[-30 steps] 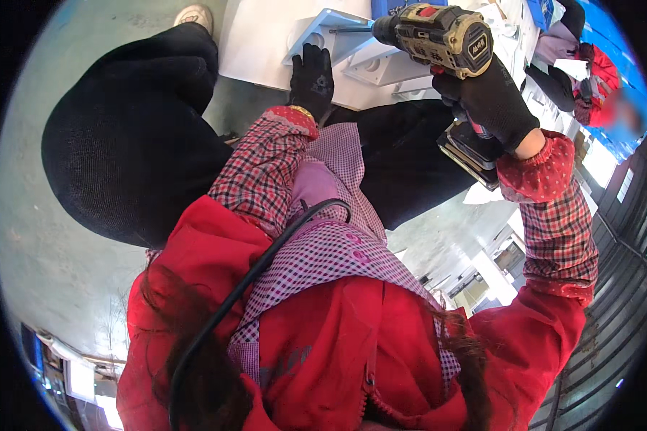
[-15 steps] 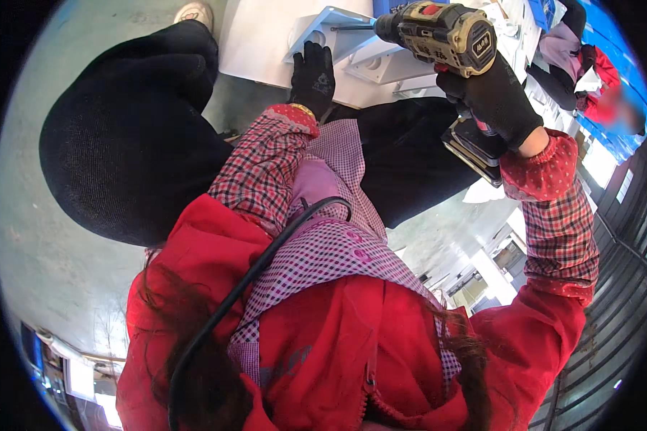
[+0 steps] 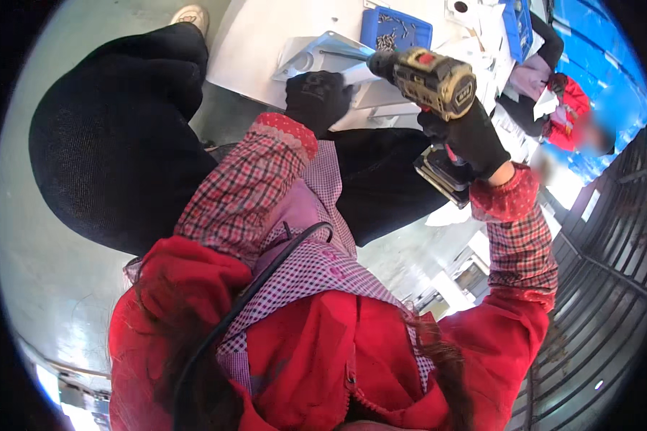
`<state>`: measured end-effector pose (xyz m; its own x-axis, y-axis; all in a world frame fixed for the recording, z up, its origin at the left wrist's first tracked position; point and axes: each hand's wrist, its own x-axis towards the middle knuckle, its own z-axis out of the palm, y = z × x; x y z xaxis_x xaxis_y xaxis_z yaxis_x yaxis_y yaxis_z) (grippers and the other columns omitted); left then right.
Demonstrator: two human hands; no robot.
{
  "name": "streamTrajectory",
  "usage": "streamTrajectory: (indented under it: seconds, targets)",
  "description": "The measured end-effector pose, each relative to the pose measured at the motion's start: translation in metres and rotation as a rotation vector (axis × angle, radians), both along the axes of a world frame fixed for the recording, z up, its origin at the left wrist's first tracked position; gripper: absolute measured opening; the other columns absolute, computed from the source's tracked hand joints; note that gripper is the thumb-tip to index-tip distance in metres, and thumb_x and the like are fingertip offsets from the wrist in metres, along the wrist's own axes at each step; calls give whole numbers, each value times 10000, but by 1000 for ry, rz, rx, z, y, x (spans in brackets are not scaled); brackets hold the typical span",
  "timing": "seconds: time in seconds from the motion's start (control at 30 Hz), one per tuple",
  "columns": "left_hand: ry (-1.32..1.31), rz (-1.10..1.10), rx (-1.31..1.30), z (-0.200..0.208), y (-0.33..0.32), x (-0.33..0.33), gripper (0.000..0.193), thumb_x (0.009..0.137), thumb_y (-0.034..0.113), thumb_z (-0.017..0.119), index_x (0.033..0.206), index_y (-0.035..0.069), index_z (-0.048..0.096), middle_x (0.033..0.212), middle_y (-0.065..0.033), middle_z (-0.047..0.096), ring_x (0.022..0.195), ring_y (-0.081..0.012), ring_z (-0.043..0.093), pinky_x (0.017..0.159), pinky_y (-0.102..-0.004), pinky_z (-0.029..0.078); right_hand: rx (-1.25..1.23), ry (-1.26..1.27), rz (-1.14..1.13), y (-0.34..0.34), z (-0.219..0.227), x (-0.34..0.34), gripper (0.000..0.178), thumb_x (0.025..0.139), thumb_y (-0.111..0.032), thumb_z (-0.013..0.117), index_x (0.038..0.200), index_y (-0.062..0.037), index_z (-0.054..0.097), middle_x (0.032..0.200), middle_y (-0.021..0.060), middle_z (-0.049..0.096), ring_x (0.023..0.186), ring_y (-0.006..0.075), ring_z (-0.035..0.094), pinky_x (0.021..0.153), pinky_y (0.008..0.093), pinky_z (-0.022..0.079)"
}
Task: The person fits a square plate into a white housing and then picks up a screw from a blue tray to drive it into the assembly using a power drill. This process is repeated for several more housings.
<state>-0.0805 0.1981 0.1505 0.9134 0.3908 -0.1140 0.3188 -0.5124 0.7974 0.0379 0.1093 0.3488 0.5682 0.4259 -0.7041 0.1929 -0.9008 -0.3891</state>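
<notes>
The cordless drill (image 3: 430, 80) has shifted a little since a second ago, its bit laid level toward nine o'clock over the grey metal bracket (image 3: 322, 52) on the white surface (image 3: 255, 43). The right hand (image 3: 467, 136) — gloved, fingers wrapped around the grip — holds it. The left hand (image 3: 316, 99), fingers pressed together, presses the bracket's near edge. At twelve o'clock — a blue screw tray (image 3: 395, 29).

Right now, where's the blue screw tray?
Head view, top centre: the blue tray sits on the white table, beyond the cordless drill in the right hand.
</notes>
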Motion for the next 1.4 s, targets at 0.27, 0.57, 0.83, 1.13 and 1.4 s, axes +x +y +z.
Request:
streamTrajectory:
  seconds: [0.27,0.57,0.83,1.13,1.4]
  targets:
    - [-545,-171,-281,20,37,18,626,621,144,725,1182,57,460,1125,-145,497,1036,-303,498,894,-405,406,8,-201,561,-20,0,5,427,718,-137,651,1095,2,505,1035,156,586,976,296,565,859,380,443]
    - [-662,-255,-662,23,17,41,570,635,167,742,1135,55,492,1080,-143,535,1014,-305,516,868,-389,425,-183,-130,700,-18,3,10,413,732,-174,648,1109,-56,528,1085,118,571,1005,291,541,881,375,421]
    - [-563,-231,-671,38,13,50,325,664,239,697,899,54,569,846,-121,600,824,-310,579,758,-398,455,-155,-135,795,-23,7,14,413,731,-155,689,1112,-76,548,1028,90,591,939,253,578,800,360,463]
    - [-781,270,-370,32,-13,53,328,637,171,694,907,90,526,887,-88,598,893,-283,573,851,-426,426,-157,-212,851,-18,5,6,421,728,-136,671,1131,-86,559,1120,95,550,1028,288,516,887,390,403]
    - [-703,196,-305,48,5,48,273,677,118,615,930,59,533,928,-117,565,902,-292,554,825,-397,440,-92,-188,609,-33,-1,11,561,668,-101,680,1193,-62,486,1215,135,481,1154,313,431,993,406,321]
